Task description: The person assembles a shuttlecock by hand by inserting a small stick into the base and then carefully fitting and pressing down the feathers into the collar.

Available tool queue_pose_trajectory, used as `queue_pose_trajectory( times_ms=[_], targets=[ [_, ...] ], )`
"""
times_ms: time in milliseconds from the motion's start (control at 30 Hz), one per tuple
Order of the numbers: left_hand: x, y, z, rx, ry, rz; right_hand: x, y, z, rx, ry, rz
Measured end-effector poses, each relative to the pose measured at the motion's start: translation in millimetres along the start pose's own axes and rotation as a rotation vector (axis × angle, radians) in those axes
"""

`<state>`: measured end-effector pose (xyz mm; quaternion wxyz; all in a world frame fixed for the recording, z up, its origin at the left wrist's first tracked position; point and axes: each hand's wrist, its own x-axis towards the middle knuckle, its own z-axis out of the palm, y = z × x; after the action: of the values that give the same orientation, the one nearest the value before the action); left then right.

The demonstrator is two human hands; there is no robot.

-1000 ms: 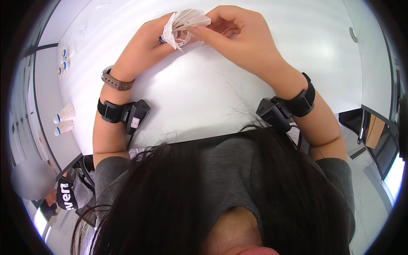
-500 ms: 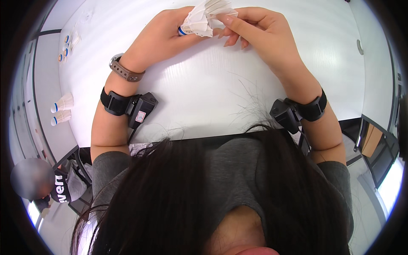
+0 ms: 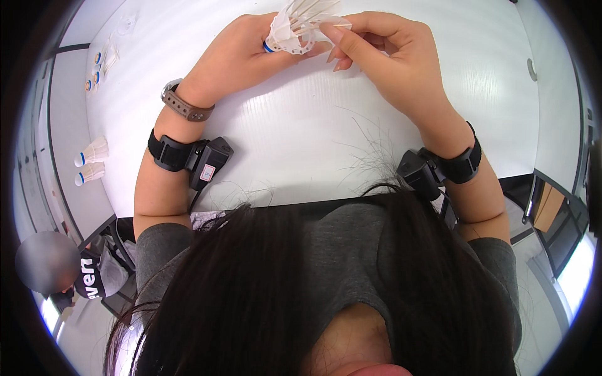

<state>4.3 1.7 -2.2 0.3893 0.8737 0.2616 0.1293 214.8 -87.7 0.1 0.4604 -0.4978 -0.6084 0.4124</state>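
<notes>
At the far middle of the white table [image 3: 301, 144], my left hand [image 3: 254, 53] is closed around the blue-banded base end of a white shuttlecock [image 3: 285, 31]. Its skirt fans out to the upper right, with thin pale shafts showing and a white band with small holes hanging along the near side. The thumb and index finger of my right hand [image 3: 392, 56] pinch a slender white shaft at the skirt's right side. Whether that shaft is still joined to the shuttlecock cannot be made out.
Two shuttlecocks [image 3: 94, 150] lie at the table's left edge. Farther back are several smaller shuttlecock parts with orange-and-blue ends [image 3: 96, 76] and a clear round object [image 3: 127, 25]. Another person [image 3: 100, 272] is at the lower left.
My right hand has shifted slightly to the right, still pinching. The skirt has spread, so more shafts and the perforated white band now show. My left hand has stayed put.
</notes>
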Motion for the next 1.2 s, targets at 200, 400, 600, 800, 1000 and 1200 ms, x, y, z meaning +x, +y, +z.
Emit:
queue_pose_trajectory(
  times_ms=[200,400,600,800,1000,1200],
  targets=[
    [0,3,1,-0.039,0.031,0.007,2,0,-4,0.036,-0.026,0.133],
    [-2,-10,1,0.016,0.049,0.064,3,1,-3,0.121,-0.042,0.148],
    [-1,-12,2,0.024,0.075,0.109,5,2,-4,0.165,-0.044,0.196],
    [1,-15,4,0.015,0.117,0.188,3,6,-6,0.132,-0.059,0.165],
    [0,-11,6,-0.042,0.129,0.172,4,-17,-2,0.183,-0.049,0.307],
    [-3,1,1,-0.146,0.026,0.004,0,-3,-4,0.039,-0.001,0.115]
  ],
)
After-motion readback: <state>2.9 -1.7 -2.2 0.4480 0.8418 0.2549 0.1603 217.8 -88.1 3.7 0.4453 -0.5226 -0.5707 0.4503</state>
